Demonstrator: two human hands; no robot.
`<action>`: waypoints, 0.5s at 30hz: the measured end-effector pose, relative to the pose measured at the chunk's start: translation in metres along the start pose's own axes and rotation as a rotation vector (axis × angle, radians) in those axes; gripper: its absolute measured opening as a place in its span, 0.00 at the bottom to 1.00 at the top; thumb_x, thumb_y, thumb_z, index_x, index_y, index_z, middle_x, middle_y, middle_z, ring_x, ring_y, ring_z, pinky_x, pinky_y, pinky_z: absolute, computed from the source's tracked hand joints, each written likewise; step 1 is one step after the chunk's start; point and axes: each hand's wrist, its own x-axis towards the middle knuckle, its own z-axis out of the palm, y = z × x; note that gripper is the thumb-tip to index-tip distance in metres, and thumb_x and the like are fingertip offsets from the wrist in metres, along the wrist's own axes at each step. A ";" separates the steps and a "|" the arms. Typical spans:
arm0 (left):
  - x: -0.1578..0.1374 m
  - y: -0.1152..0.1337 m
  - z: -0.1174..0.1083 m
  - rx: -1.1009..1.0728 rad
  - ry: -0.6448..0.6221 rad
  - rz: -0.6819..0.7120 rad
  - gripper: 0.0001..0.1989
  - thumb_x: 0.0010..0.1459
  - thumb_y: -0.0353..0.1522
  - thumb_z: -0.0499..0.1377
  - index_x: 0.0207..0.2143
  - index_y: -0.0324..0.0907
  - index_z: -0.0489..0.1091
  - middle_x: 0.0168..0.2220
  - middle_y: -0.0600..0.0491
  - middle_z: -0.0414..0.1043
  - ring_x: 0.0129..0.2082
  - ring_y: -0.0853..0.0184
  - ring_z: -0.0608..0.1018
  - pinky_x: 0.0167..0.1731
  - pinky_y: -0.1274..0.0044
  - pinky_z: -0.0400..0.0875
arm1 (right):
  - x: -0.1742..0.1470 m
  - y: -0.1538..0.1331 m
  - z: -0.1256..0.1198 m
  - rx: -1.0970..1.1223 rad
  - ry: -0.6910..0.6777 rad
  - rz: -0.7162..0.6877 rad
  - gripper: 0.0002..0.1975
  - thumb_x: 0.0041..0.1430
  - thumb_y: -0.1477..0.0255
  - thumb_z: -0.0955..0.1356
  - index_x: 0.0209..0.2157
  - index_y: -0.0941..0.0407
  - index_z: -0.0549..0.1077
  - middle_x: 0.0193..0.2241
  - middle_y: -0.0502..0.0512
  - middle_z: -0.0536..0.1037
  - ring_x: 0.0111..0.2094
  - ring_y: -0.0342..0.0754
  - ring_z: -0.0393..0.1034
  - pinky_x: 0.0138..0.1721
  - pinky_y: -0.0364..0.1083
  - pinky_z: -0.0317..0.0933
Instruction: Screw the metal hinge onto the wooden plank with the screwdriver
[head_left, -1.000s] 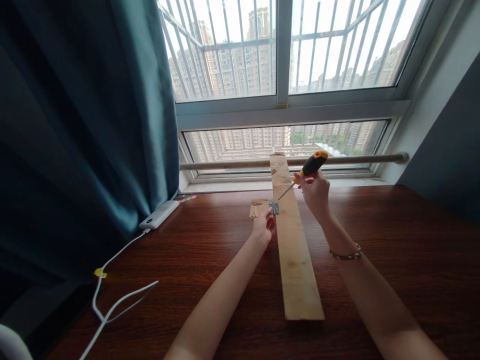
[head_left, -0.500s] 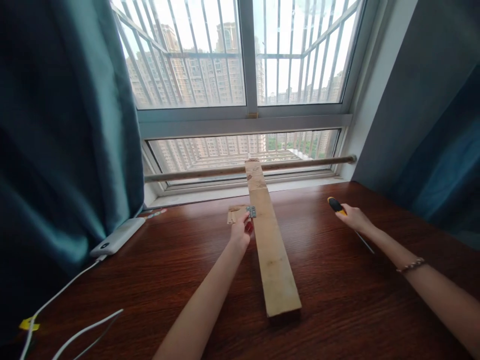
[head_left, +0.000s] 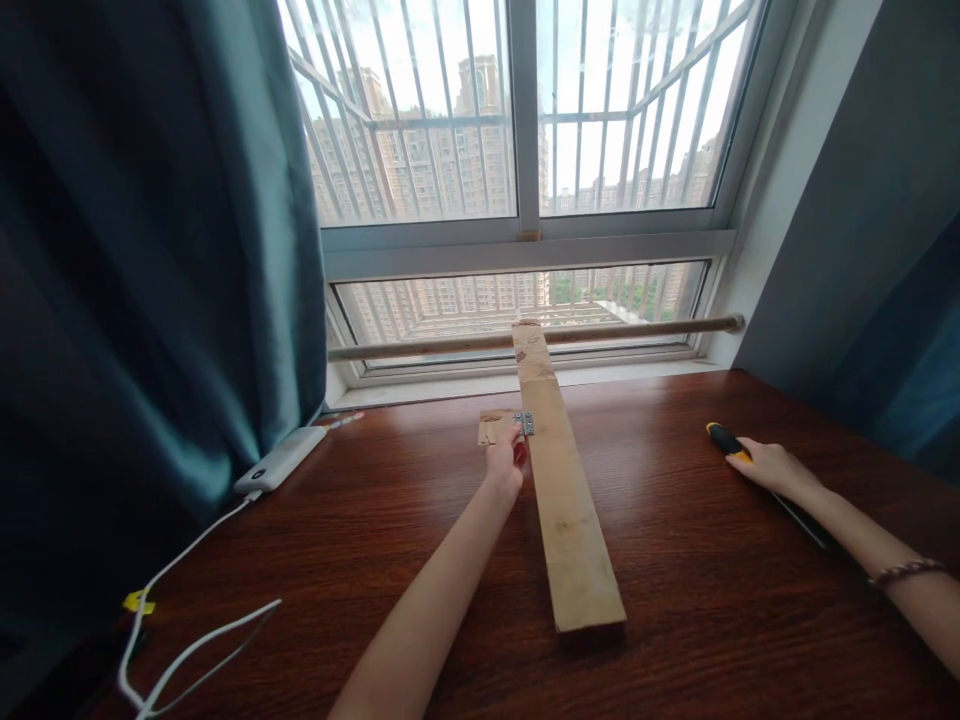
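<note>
A long pale wooden board (head_left: pixel 574 500) lies lengthwise on the table, its far end reaching the rail at the window. Against its left edge is a small wooden block (head_left: pixel 495 427), and a metal hinge (head_left: pixel 528 423) spans from the block onto the board. My left hand (head_left: pixel 507 465) pinches the block near the hinge; something red shows by the fingers. Off to the right, my right hand (head_left: pixel 772 467) is closed around a screwdriver (head_left: pixel 726 441) with a black and yellow handle. Its thin metal shaft points back under my wrist, low over the table.
A white power bank (head_left: pixel 281 462) with a white cable (head_left: pixel 184 548) lies at the left of the brown table (head_left: pixel 420 590), beside a dark blue curtain (head_left: pixel 202 250). A horizontal rail (head_left: pixel 637 330) runs along the barred window. A yellow tag (head_left: pixel 139 602) is near the cable.
My right hand has moved right, away from the board, with the screwdriver. My left hand, the block and the hinge keep their place on the board. The view has shifted slightly left.
</note>
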 end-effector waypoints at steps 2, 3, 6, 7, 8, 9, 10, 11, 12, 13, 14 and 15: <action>-0.001 0.000 0.000 -0.012 0.005 0.010 0.08 0.44 0.25 0.62 0.27 0.38 0.65 0.18 0.58 0.67 0.14 0.76 0.68 0.15 0.84 0.60 | -0.001 0.000 -0.002 -0.023 -0.011 0.014 0.27 0.51 0.55 0.63 0.48 0.56 0.68 0.38 0.69 0.74 0.40 0.65 0.70 0.34 0.53 0.59; -0.002 0.000 0.000 -0.020 0.006 0.011 0.09 0.43 0.25 0.63 0.28 0.38 0.65 0.18 0.58 0.67 0.14 0.76 0.68 0.15 0.84 0.59 | -0.002 0.000 -0.004 -0.030 -0.015 0.021 0.28 0.49 0.53 0.63 0.46 0.57 0.70 0.38 0.69 0.74 0.39 0.67 0.69 0.34 0.55 0.59; -0.004 0.001 -0.001 -0.039 0.013 -0.003 0.09 0.44 0.27 0.62 0.28 0.39 0.64 0.19 0.58 0.66 0.14 0.76 0.68 0.16 0.84 0.60 | -0.002 -0.005 -0.017 -0.045 -0.027 0.048 0.33 0.44 0.46 0.62 0.39 0.59 0.73 0.37 0.71 0.74 0.39 0.69 0.69 0.35 0.58 0.59; -0.005 0.001 -0.001 -0.043 0.016 -0.007 0.08 0.45 0.29 0.61 0.28 0.39 0.64 0.19 0.58 0.66 0.15 0.75 0.69 0.16 0.83 0.61 | -0.002 -0.010 -0.023 -0.054 -0.037 0.066 0.34 0.43 0.44 0.62 0.37 0.59 0.74 0.37 0.71 0.74 0.39 0.69 0.69 0.35 0.58 0.59; -0.006 0.002 -0.001 -0.046 0.017 -0.011 0.08 0.46 0.31 0.61 0.29 0.39 0.64 0.19 0.58 0.66 0.15 0.74 0.69 0.16 0.83 0.61 | -0.003 -0.017 -0.029 -0.069 -0.045 0.086 0.34 0.43 0.43 0.62 0.35 0.60 0.74 0.36 0.72 0.74 0.38 0.69 0.69 0.36 0.59 0.59; -0.007 0.002 -0.002 -0.048 0.018 -0.012 0.08 0.47 0.33 0.60 0.29 0.40 0.64 0.20 0.57 0.66 0.16 0.74 0.70 0.16 0.83 0.61 | -0.005 -0.028 -0.035 -0.092 -0.035 0.103 0.34 0.44 0.43 0.61 0.34 0.61 0.74 0.35 0.72 0.74 0.38 0.68 0.69 0.36 0.59 0.59; -0.008 0.001 -0.002 -0.047 0.020 -0.007 0.09 0.48 0.36 0.59 0.29 0.40 0.64 0.20 0.57 0.66 0.16 0.74 0.70 0.16 0.83 0.61 | -0.010 -0.043 -0.042 -0.116 -0.019 0.102 0.33 0.46 0.44 0.61 0.33 0.61 0.74 0.34 0.71 0.74 0.38 0.67 0.69 0.37 0.59 0.60; -0.009 0.001 -0.002 -0.045 0.025 0.001 0.11 0.48 0.38 0.59 0.30 0.40 0.64 0.21 0.57 0.65 0.17 0.73 0.70 0.16 0.83 0.60 | -0.017 -0.062 -0.048 -0.142 0.047 0.077 0.33 0.48 0.45 0.60 0.34 0.62 0.73 0.34 0.71 0.74 0.38 0.66 0.70 0.38 0.59 0.60; -0.009 0.001 -0.002 -0.040 0.028 0.011 0.12 0.48 0.39 0.59 0.31 0.40 0.64 0.21 0.57 0.65 0.17 0.73 0.70 0.16 0.82 0.60 | -0.027 -0.085 -0.053 -0.167 0.158 0.001 0.32 0.50 0.47 0.60 0.37 0.63 0.72 0.35 0.72 0.74 0.38 0.66 0.69 0.38 0.59 0.60; -0.010 0.000 -0.002 -0.033 0.031 0.025 0.13 0.47 0.40 0.59 0.31 0.41 0.65 0.22 0.57 0.66 0.17 0.73 0.70 0.16 0.82 0.60 | -0.041 -0.112 -0.057 -0.157 0.250 -0.156 0.29 0.53 0.50 0.61 0.40 0.63 0.71 0.36 0.71 0.73 0.39 0.63 0.69 0.40 0.57 0.61; -0.010 0.000 -0.002 -0.023 0.037 0.041 0.13 0.47 0.40 0.59 0.32 0.41 0.65 0.23 0.57 0.66 0.17 0.74 0.70 0.16 0.82 0.60 | -0.057 -0.141 -0.060 -0.094 0.311 -0.371 0.26 0.55 0.54 0.61 0.43 0.62 0.69 0.39 0.69 0.73 0.41 0.60 0.69 0.42 0.55 0.61; -0.010 -0.001 -0.002 -0.012 0.046 0.059 0.13 0.47 0.39 0.60 0.33 0.41 0.65 0.24 0.57 0.66 0.18 0.74 0.70 0.17 0.82 0.60 | -0.076 -0.171 -0.062 -0.016 0.351 -0.579 0.24 0.58 0.57 0.60 0.46 0.61 0.67 0.42 0.66 0.72 0.43 0.56 0.67 0.45 0.53 0.60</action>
